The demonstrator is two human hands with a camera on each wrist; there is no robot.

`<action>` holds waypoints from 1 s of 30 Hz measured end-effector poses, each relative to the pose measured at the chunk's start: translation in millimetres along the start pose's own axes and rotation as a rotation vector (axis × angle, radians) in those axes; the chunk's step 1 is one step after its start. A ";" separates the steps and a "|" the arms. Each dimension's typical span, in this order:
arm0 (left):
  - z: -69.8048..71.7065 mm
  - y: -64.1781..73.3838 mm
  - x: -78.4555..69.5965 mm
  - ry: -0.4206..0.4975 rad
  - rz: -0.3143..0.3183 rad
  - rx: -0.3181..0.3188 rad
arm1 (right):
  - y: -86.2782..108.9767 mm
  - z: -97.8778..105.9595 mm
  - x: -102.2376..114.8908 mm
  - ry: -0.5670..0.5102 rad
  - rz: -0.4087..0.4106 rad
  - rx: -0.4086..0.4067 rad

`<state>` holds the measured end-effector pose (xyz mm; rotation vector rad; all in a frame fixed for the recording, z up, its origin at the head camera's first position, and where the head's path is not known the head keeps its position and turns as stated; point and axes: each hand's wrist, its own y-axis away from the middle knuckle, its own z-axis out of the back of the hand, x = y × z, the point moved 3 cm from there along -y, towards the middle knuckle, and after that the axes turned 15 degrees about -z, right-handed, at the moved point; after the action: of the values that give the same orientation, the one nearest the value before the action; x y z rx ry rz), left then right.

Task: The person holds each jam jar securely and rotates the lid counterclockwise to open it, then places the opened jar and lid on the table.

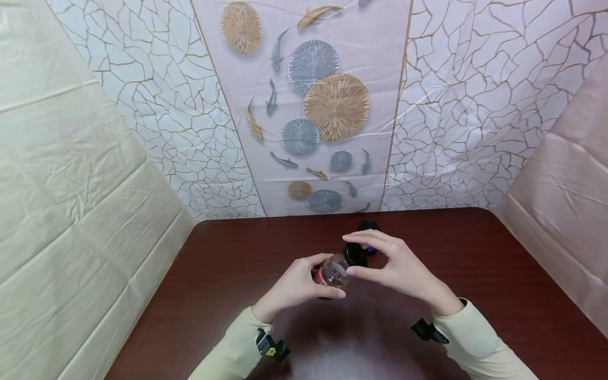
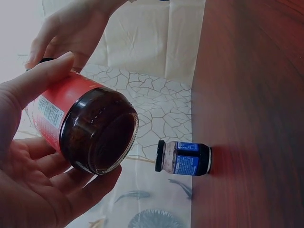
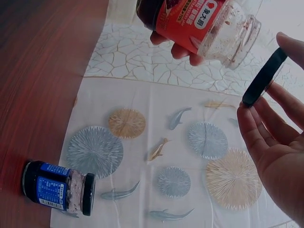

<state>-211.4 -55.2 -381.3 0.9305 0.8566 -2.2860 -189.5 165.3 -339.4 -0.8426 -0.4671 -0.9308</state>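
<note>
A glass jar (image 3: 192, 23) with a red label and dark contents is gripped by my left hand (image 1: 304, 282), tilted above the table. Its mouth is uncovered and points toward my right hand (image 1: 394, 264). Between thumb and fingertips, that hand holds a black lid (image 3: 266, 78) by its rim, a small gap away from the jar's mouth. In the left wrist view, the jar's dark glass base (image 2: 114, 137) faces the camera, with the left thumb and fingers around its sides.
A second jar (image 2: 185, 158) with a blue label and black lid stands upright on the dark red-brown table (image 1: 237, 253), beyond the right hand. A patterned cloth (image 1: 313, 105) hangs behind the table; plain pale cloth (image 1: 81, 211) hangs at the sides.
</note>
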 end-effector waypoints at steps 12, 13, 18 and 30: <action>-0.8 2.4 3.6 -0.027 0.010 -0.018 | -1.3 4.1 -6.0 -0.089 -0.013 -0.044; -1.0 2.5 3.9 -0.027 0.012 -0.019 | -1.3 4.4 -6.6 -0.102 -0.014 -0.049; -1.1 3.2 3.7 -0.027 0.024 -0.027 | 0.0 6.6 -9.3 -0.115 -0.038 -0.082; 2.3 5.8 6.4 -0.023 0.042 -0.044 | 2.6 10.7 -15.7 -0.142 -0.111 -0.102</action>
<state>-212.5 -62.1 -386.8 0.8927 0.8660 -2.2296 -195.8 182.7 -344.7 -0.9877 -0.5978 -1.0071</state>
